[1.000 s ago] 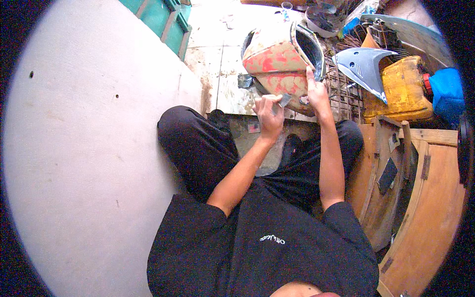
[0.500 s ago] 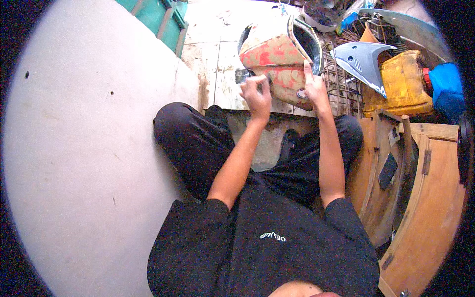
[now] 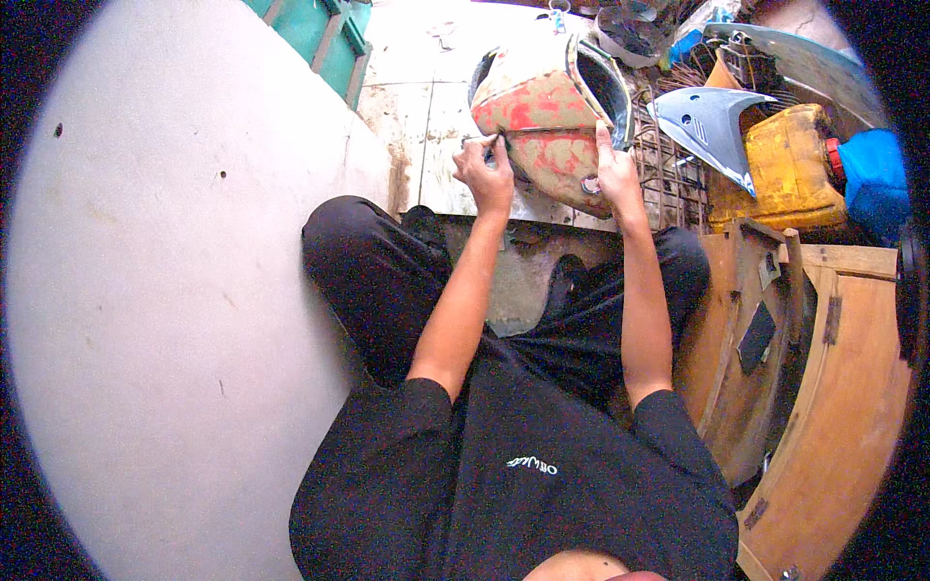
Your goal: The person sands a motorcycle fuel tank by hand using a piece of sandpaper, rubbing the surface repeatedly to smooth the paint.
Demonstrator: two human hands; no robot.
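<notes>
We sit cross-legged on the floor (image 3: 417,107) and work on a curved panel (image 3: 542,126), a worn shell with red patches over a pale, sanded surface, which stands tilted on the floor straight ahead of our knees. Our left hand (image 3: 486,169) is closed around a small flat piece, seemingly a scrap of sanding paper (image 3: 481,142), and presses it against the left flank of the panel; the fingers (image 3: 499,155) are curled tight over it, so we see only its upper edge poking out beyond them. Our right hand (image 3: 616,169) lies against the right lower side of the panel, its fingers (image 3: 603,140) stretched up along the dark rim and the palm braced on the surface, steadying the shell rather than wrapping around it. Just beside the heel of that hand a small round fitting (image 3: 590,184) sits in the panel. To the right of the right fingers, near but apart, a grey pointed plastic cover (image 3: 707,121) leans on a yellow canister (image 3: 790,165) with a red cap, and a blue container (image 3: 877,179) stands beyond it. Below those, well to the right of our forearm, lies a wooden cabinet (image 3: 843,407). Far left of the left fingers a pale wall (image 3: 165,310) fills the view, with a green crate (image 3: 325,34) above it.
</notes>
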